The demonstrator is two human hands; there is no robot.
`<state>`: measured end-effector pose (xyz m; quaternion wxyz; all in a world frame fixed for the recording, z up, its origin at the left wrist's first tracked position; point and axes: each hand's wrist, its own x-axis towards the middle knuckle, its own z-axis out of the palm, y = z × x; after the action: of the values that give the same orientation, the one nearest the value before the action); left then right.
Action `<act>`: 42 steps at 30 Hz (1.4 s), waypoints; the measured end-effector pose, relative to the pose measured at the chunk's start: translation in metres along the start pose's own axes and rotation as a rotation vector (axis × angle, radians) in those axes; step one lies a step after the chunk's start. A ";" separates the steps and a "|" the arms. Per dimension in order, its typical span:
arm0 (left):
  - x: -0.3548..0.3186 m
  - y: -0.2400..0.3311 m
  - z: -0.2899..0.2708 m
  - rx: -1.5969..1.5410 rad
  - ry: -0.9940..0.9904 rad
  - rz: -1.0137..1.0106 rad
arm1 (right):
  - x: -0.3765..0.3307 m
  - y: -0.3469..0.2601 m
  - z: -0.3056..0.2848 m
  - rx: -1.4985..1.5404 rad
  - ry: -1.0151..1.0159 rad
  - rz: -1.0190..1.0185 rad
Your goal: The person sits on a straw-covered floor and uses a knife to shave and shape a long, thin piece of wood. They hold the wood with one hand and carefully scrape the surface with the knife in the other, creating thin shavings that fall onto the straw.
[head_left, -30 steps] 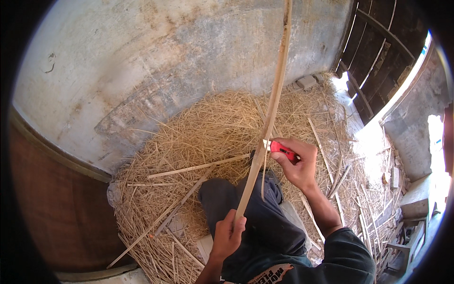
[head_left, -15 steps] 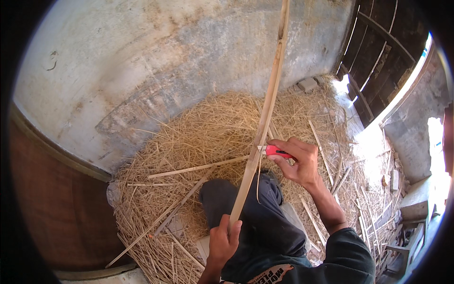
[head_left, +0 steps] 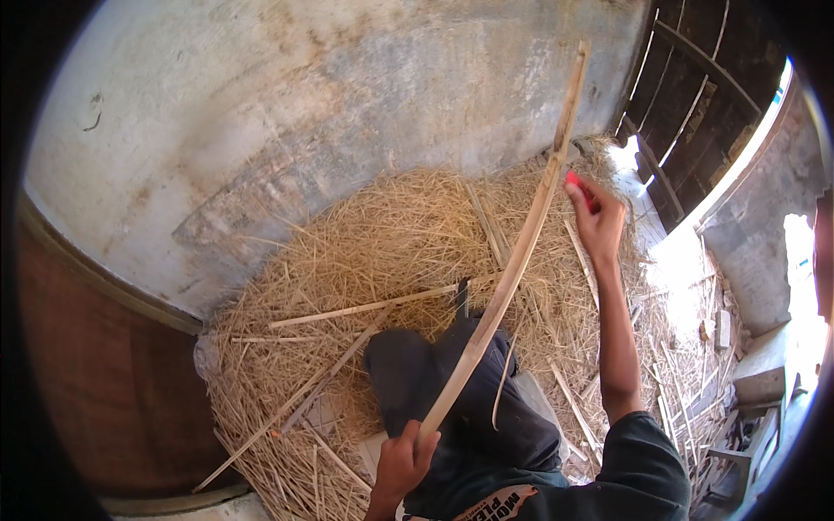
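Straw heap [head_left: 382, 252], perhaps plastered wall [head_left: 304, 95]

You sit on a ground covered by a thick heap of dry yellow straw [head_left: 382, 252] filling the frame's centre. Thin pale bamboo slivers [head_left: 365, 308] lie scattered across it, more at lower left and toward the right edge.

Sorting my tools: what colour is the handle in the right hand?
Red, gripped in the right hand; the head view shows it.
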<state>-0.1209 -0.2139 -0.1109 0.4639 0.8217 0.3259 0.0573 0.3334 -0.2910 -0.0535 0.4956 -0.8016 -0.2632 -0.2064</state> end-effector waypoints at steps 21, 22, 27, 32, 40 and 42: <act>-0.002 -0.039 -0.022 0.148 0.275 0.035 | 0.009 0.051 0.025 0.407 -0.482 -0.056; -0.002 -0.042 -0.023 0.172 0.304 0.045 | 0.011 0.060 0.017 0.283 -0.571 -0.044; 0.002 -0.054 -0.028 0.150 0.440 0.063 | 0.008 0.072 0.018 0.489 -0.584 0.112; 0.007 -0.062 -0.026 0.224 0.506 0.096 | 0.004 -0.020 0.011 0.829 -0.451 0.438; 0.012 -0.061 -0.023 0.367 0.479 0.202 | 0.012 -0.053 0.033 0.698 -0.366 0.291; 0.012 -0.060 -0.023 0.354 0.474 0.194 | 0.014 -0.051 0.034 0.642 -0.362 0.255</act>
<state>-0.1495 -0.1688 -0.1487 0.2172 0.8807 0.3501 0.2335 0.3147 -0.2382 -0.0254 0.6885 -0.6554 -0.2959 0.0945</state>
